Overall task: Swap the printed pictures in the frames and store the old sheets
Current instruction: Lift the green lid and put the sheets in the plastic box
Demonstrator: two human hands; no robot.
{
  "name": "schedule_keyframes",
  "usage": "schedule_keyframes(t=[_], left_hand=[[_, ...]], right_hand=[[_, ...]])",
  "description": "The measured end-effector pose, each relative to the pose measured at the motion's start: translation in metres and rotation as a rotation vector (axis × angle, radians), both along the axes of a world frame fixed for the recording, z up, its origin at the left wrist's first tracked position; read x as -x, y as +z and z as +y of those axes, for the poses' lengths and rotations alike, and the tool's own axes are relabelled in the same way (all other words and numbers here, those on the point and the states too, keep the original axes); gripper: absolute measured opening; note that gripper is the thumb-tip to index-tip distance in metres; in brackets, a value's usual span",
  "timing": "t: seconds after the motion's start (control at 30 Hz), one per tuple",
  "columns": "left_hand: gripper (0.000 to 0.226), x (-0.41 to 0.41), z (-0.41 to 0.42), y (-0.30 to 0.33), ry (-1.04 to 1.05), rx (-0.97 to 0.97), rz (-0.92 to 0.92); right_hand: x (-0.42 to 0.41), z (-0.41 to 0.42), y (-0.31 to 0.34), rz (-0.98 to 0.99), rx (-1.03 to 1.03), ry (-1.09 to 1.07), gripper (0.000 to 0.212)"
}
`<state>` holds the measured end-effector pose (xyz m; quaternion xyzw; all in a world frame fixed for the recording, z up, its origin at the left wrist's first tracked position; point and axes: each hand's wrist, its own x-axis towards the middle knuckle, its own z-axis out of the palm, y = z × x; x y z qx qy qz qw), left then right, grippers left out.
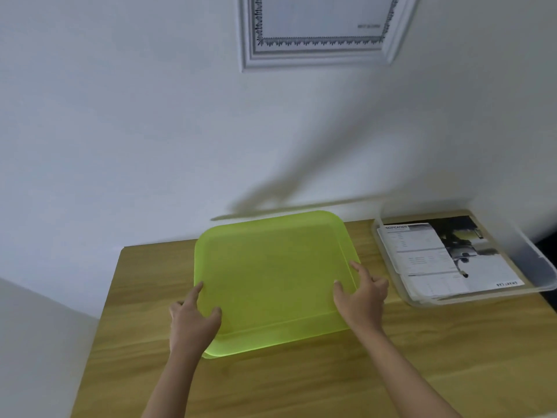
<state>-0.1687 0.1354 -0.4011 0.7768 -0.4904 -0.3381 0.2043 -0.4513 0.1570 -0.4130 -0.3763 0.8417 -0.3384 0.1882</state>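
Top of the wall frame [319, 52] beyond the upper edge, small print on the sheets [428, 260] unreadable.

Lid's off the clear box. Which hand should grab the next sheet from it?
Probably the right hand: the clear box of printed sheets sits beside it; the left hand is across the green lid.

The tabletop [422, 357] is matt, grained wood, the green lid [271, 273] translucent matt plastic, the box [536, 267] clear smooth plastic holding paper sheets [428, 260], and the frame [316, 55] pale moulded trim.
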Motion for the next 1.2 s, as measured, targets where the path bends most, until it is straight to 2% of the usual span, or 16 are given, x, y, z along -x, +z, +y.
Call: schedule_keyframes(t=[0.27, 0.47, 0.67, 0.83, 1.2], left_hand=[[0.063, 0.091, 0.012, 0.032, -0.117, 0.087, 0.073], [0.063, 0.203, 0.023, 0.048, -0.161, 0.126, 0.131], [0.065, 0.317, 0.025, 0.045, -0.240, 0.106, 0.111], [0.067, 0.386, 0.022, 0.036, -0.259, 0.060, 0.070], [0.067, 0.441, 0.001, 0.034, -0.179, -0.076, -0.129]], right_hand=[[0.102, 0.026, 0.026, 0.035, 0.224, -0.122, 0.049], [0.211, 0.052, 0.046, 0.046, 0.280, -0.180, 0.049], [0.326, 0.063, 0.048, 0.115, 0.274, -0.242, 0.048], [0.393, 0.058, 0.035, 0.092, 0.228, -0.219, 0.048], [0.438, 0.023, 0.006, 0.017, 0.046, -0.153, 0.047]])
